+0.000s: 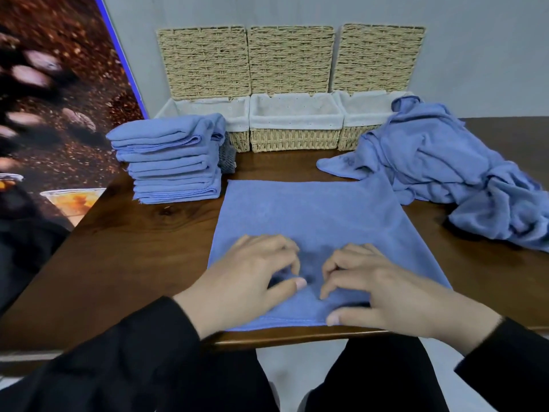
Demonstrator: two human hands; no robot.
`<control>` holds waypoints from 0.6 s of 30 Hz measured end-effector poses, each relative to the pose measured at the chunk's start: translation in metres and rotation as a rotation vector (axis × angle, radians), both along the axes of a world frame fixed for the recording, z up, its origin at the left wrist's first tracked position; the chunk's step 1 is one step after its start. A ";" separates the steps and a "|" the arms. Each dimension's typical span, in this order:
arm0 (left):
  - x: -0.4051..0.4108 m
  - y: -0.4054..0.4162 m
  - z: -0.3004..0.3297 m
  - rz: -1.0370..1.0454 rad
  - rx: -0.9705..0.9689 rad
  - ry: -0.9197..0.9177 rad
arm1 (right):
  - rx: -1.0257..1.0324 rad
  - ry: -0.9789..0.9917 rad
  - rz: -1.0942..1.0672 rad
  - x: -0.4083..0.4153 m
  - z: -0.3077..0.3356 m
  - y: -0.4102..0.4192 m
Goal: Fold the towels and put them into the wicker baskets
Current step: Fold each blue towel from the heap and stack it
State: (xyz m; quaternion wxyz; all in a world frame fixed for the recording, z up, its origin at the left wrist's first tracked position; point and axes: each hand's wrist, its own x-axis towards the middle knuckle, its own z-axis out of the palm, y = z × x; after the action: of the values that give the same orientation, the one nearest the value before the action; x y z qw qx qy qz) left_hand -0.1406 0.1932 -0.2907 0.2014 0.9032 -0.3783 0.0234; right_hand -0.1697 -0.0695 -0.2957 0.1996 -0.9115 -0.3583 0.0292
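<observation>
Both hands curl on blue towel (312,215) near its front edge: left hand (246,275) & right hand (374,289) pinch the cloth w/ bent fingers. Towel lies flat, smooth, on wooden table (124,257). Folded stack (169,159) left, crumpled pile (439,162) right, three wicker baskets (294,126) behind, lids up.

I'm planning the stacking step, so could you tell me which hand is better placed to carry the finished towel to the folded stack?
Probably the left hand: the folded stack lies on its side.
</observation>
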 end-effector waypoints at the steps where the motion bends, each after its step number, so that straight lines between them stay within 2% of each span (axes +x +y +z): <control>1: -0.008 0.002 -0.004 -0.020 0.022 0.001 | -0.011 0.007 -0.004 -0.002 -0.002 -0.001; 5: -0.026 0.009 -0.013 -0.008 0.037 -0.053 | -0.004 -0.023 -0.041 -0.011 -0.003 0.002; 10: -0.030 0.010 -0.013 -0.043 0.036 -0.046 | -0.038 -0.229 -0.130 -0.017 -0.007 0.021; 13: -0.032 0.004 -0.012 0.014 0.030 -0.088 | -0.060 -0.345 -0.190 -0.017 -0.006 0.032; 18: -0.033 0.001 -0.010 0.142 0.054 -0.208 | -0.093 -0.319 -0.325 -0.017 0.001 0.027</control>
State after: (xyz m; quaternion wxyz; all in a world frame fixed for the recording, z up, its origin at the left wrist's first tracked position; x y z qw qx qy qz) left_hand -0.1739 0.1942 -0.3003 0.1343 0.9255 -0.3328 0.1210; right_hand -0.1865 -0.0423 -0.2951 0.1002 -0.9586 -0.2319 -0.1313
